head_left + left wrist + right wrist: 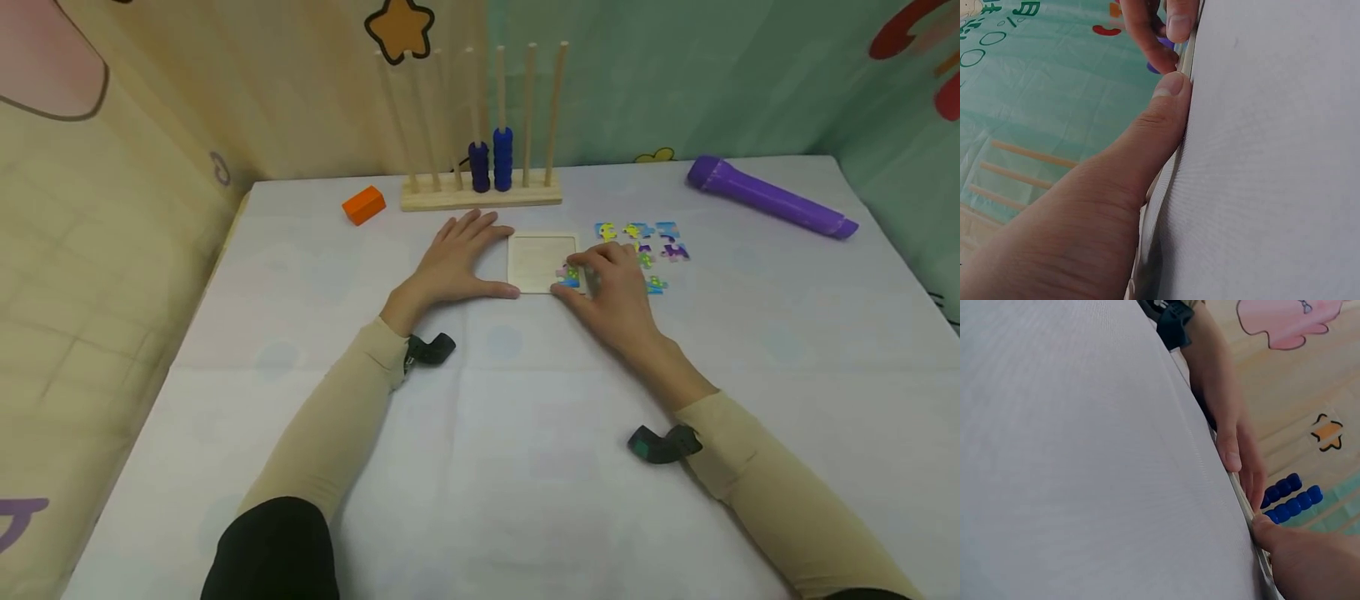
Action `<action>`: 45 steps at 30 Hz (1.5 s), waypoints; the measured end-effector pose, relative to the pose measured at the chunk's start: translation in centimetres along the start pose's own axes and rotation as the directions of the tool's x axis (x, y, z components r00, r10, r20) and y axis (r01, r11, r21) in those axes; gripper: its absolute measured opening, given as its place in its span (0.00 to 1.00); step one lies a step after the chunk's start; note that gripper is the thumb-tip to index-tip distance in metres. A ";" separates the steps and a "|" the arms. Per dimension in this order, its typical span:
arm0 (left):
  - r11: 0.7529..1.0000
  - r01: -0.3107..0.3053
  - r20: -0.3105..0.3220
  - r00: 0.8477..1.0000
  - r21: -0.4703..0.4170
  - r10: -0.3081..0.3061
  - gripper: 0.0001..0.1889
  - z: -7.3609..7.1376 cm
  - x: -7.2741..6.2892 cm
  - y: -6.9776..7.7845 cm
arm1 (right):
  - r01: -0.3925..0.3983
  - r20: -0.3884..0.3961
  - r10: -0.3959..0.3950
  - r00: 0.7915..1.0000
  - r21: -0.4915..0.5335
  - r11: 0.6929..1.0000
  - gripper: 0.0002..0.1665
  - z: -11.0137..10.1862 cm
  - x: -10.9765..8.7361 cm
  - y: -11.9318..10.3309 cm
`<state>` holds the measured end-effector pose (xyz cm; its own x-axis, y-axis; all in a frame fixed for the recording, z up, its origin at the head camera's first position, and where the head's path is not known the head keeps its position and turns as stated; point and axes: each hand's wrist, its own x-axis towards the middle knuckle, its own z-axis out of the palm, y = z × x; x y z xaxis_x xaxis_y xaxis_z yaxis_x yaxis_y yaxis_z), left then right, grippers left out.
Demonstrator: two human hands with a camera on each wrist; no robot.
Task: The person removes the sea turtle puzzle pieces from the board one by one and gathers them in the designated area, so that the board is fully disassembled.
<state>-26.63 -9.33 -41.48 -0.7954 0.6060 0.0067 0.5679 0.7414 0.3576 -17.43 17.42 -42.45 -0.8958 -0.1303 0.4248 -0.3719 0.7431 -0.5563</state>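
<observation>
A shallow wooden puzzle tray (534, 260) lies on the table between both hands. My left hand (459, 260) rests at its left side, fingers spread, with the thumb at the front left corner and the forefinger by the back left corner. At the front right corner of the tray, a colourful jigsaw piece (572, 278) lies inside. The thumb and forefinger of my right hand (618, 292) are bent around this piece, the thumb at the tray's front edge. Several loose jigsaw pieces (675, 252) lie beyond the right hand, some partly hidden by it.
Behind the tray stands a wooden peg rack (438, 200) with dark blue beads (503, 158) on two rods. An orange block (363, 205) lies at the back left, a purple tube-shaped thing (772, 197) at the back right. Printed curtains (675, 75) hang behind the white-covered table (510, 467).
</observation>
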 end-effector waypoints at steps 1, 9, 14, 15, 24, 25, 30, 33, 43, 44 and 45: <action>1.000 -0.001 0.001 1.000 0.000 0.001 0.53 0.0 0.0 0.0 | 0.004 0.003 -0.004 1.000 0.004 1.000 0.25 0.0 0.0 0.1; 1.000 -0.001 0.014 1.000 0.010 0.001 0.53 -0.3 0.2 0.0 | -0.055 0.088 0.052 0.995 0.037 0.998 0.22 -0.1 0.3 0.0; 1.000 0.003 0.015 1.000 0.016 -0.003 0.53 -0.2 0.2 -0.1 | -0.111 0.166 0.096 0.981 0.079 0.991 0.21 -0.5 0.9 0.1; 1.000 0.005 0.014 1.000 0.017 -0.005 0.53 -0.1 0.2 -0.2 | -0.119 0.176 0.103 0.979 0.084 0.989 0.22 -0.5 1.0 0.1; 1.000 0.002 0.003 1.000 0.014 -0.002 0.53 -0.2 0.3 -0.2 | -0.123 0.168 0.104 0.980 0.112 0.986 0.25 -0.6 1.4 0.3; 1.000 0.002 0.003 1.000 0.012 -0.002 0.53 -0.2 0.3 -0.2 | -0.117 0.157 0.097 0.983 0.120 0.986 0.26 -0.6 1.3 0.3; 1.000 0.002 0.005 1.000 0.012 -0.002 0.53 0.0 0.2 -0.1 | -0.089 0.079 0.077 0.994 0.167 0.982 0.22 -0.4 0.9 0.7; 1.000 0.004 0.008 1.000 0.011 -0.004 0.53 0.0 0.2 0.0 | -0.068 0.017 0.066 0.998 0.208 0.976 0.17 -0.3 0.7 0.7; 1.000 0.010 0.017 1.000 -0.004 -0.010 0.53 -0.1 0.1 0.1 | -0.105 -0.029 0.122 0.992 0.346 0.932 0.11 -0.7 0.5 0.6; 1.000 0.008 0.016 1.000 -0.003 -0.008 0.53 -0.1 0.1 0.1 | -0.112 -0.035 0.133 0.990 0.360 0.926 0.11 -0.8 0.6 0.5; 1.000 0.008 0.013 1.000 -0.003 -0.008 0.53 -0.1 0.1 0.0 | -0.121 -0.039 0.146 0.989 0.376 0.919 0.11 -1.1 0.6 0.5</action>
<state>-26.70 -9.27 -41.38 -0.7968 0.6042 -0.0085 0.5612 0.7451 0.3603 -17.87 18.40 -41.69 -0.9303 0.0052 0.3668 -0.3250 0.4521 -0.8307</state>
